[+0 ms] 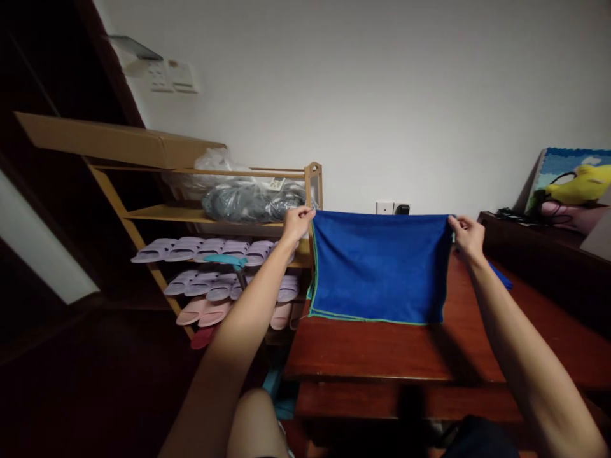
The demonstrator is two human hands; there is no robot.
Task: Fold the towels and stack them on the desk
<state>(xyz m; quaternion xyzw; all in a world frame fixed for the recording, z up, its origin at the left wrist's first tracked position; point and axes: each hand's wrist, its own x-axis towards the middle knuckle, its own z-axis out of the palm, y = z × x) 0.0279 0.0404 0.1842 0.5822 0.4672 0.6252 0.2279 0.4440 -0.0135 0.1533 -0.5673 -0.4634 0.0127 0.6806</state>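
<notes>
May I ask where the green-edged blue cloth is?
In the head view, the cloth hangs between left hand and right hand, right of the wooden rack.

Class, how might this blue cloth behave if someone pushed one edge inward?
The blue cloth would probably buckle rather than slide stiffly, since it sags between the left hand and right hand. It looks light for its size, being thin at its green-trimmed edges.

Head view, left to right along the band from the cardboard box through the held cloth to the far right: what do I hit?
Cardboard box → left hand → blue cloth → right hand → yellow item.
</notes>
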